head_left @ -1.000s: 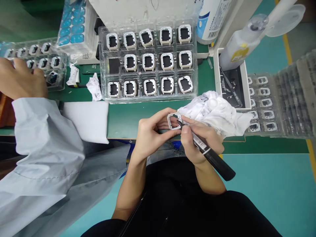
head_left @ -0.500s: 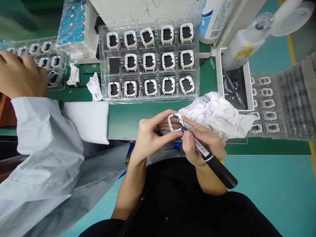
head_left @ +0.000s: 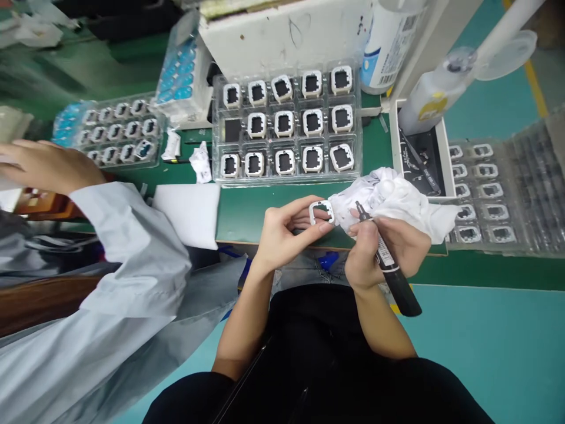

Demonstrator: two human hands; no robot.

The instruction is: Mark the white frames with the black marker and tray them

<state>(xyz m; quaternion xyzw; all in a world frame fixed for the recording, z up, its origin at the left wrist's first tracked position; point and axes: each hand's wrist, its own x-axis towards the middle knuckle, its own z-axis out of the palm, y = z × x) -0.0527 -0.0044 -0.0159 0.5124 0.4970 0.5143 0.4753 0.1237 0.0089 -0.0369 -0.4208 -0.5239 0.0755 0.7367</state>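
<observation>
My left hand (head_left: 282, 232) pinches a small white square frame (head_left: 321, 212) between thumb and fingers, just above the green bench edge. My right hand (head_left: 384, 247) is closed round a black marker pen (head_left: 386, 262), its tip raised against a crumpled white cloth (head_left: 397, 203) and a little to the right of the frame. Beyond my hands lies a clear plastic tray (head_left: 286, 126) holding several more white frames, with one pocket at its left without a frame.
A co-worker's hand (head_left: 48, 168) and pale grey sleeve (head_left: 132, 247) reach in from the left near another tray (head_left: 115, 132). A white sheet (head_left: 188, 212), a white bottle (head_left: 430, 91), a black-lined white box (head_left: 419, 156) and further trays (head_left: 489, 194) at right surround me.
The pen tip has come off the frame and swung right toward the cloth. The view has shifted, and the co-worker's hand has moved off the left tray.
</observation>
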